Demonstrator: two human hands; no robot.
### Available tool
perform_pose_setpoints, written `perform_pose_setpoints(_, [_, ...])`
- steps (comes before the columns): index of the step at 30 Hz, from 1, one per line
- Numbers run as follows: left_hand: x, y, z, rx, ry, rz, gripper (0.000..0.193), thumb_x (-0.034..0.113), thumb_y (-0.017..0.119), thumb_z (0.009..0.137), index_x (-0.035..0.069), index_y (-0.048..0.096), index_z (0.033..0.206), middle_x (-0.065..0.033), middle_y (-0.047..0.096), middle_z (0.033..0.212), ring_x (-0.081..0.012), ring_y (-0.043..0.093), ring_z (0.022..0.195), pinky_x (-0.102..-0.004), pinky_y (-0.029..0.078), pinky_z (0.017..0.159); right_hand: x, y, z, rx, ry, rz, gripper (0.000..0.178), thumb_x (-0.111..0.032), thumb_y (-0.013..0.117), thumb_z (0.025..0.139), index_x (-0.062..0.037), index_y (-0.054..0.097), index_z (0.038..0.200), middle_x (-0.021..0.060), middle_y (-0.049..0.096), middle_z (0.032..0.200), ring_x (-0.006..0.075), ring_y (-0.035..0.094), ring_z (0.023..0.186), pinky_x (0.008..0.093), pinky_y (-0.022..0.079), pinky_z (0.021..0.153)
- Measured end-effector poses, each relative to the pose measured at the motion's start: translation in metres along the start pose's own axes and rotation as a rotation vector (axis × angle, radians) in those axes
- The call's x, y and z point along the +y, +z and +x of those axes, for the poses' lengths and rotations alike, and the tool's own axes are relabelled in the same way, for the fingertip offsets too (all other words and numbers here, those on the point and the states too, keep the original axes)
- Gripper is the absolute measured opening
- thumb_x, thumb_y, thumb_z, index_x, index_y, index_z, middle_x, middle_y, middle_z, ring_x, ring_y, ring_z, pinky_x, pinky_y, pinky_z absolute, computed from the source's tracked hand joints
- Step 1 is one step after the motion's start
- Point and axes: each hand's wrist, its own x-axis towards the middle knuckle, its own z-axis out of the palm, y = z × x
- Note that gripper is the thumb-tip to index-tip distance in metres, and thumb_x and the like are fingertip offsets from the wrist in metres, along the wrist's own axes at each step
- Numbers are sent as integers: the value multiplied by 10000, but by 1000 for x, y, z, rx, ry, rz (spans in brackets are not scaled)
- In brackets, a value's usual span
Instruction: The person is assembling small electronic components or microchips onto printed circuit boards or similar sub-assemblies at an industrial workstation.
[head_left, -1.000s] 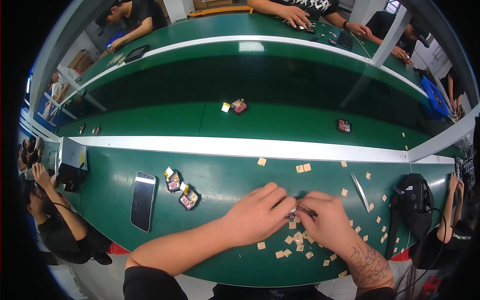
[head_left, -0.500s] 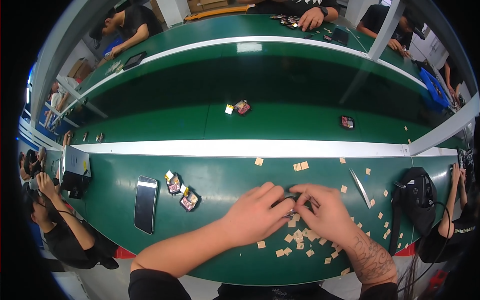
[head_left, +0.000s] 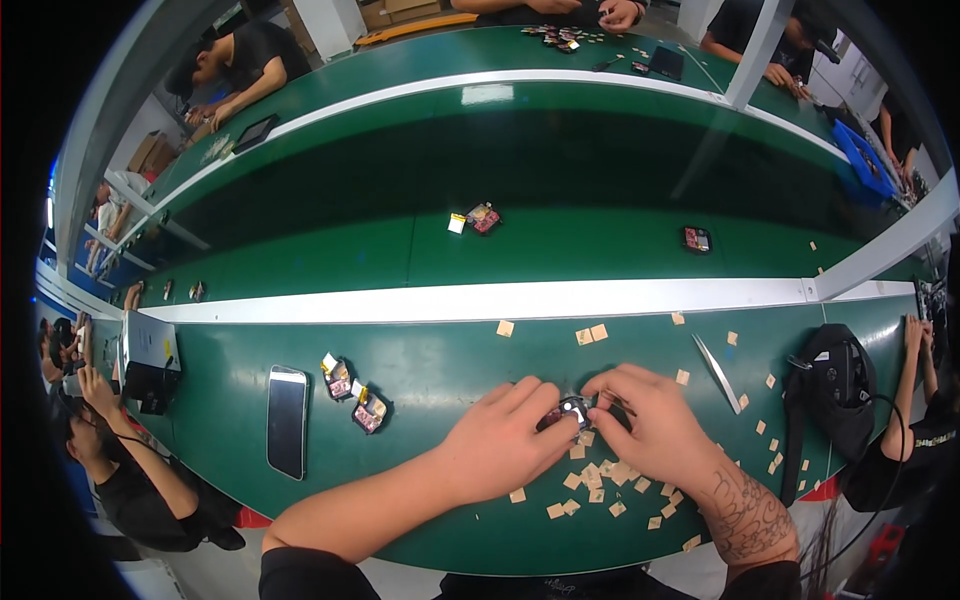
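Observation:
My left hand [head_left: 508, 435] is closed around a small black electronic device [head_left: 572, 408], whose upper face shows a pale patch. At the device's right edge, my right hand [head_left: 648, 420] pinches with thumb and forefinger; the exact spot gripped is too small to make out. Below both hands lies a loose scatter of small tan square pieces [head_left: 597, 478] on the green table. Left of my left forearm are two opened black device housings [head_left: 369, 411] with reddish insides and small white-and-yellow parts attached.
A smartphone [head_left: 287, 420] lies at the left, near a white box [head_left: 150, 345]. White tweezers [head_left: 718, 373] and a black bag [head_left: 832, 390] are on the right. A white rail [head_left: 480, 298] crosses behind my hands; beyond it sit more housings [head_left: 697, 239]. Co-workers sit around.
The device in my hands has turned so its pale-patched face shows. My right fingers have shifted to its edge. The view has moved slightly, and the co-worker across has drawn their hands back.

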Motion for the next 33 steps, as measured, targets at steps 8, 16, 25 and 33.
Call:
perform_pose_setpoints(8, [-6, 4, 2, -2, -54, -324, 416, 87, 876, 807, 98, 693, 1180, -79, 670, 1130, -317, 659, 1019, -421, 577, 875, 7, 5, -4, 26, -118, -141, 123, -23, 720, 940, -47, 702, 1060, 113, 658, 919, 338, 711, 752, 419, 582, 680])
perform_pose_setpoints(16, [-2, -7, 3, -86, -87, -346, 490, 41, 841, 823, 112, 662, 1274, -67, 682, 1304, -322, 650, 1105, -427, 571, 947, 4, -11, -2, -128, -14, -20, 175, -34, 740, 925, -18, 708, 1096, 145, 729, 974, 360, 725, 788, 408, 584, 693])
perform_pose_setpoints(25, [4, -7, 3, -92, -110, -312, 458, -10, 766, 872, 89, 645, 1303, -81, 672, 1328, -327, 645, 1141, -433, 583, 943, 7, -7, -6, -125, -133, -243, 143, -85, 792, 898, -48, 678, 976, 97, 710, 891, 320, 723, 788, 413, 588, 675])
perform_pose_setpoints(33, [-4, -2, 2, -105, -83, -495, 397, -57, 673, 903, 21, 582, 1281, -142, 670, 1264, -366, 621, 1160, -443, 541, 1001, 4, -11, -7, -164, -415, -460, 185, -147, 819, 861, -90, 659, 937, 48, 631, 852, 269, 717, 772, 401, 595, 654])
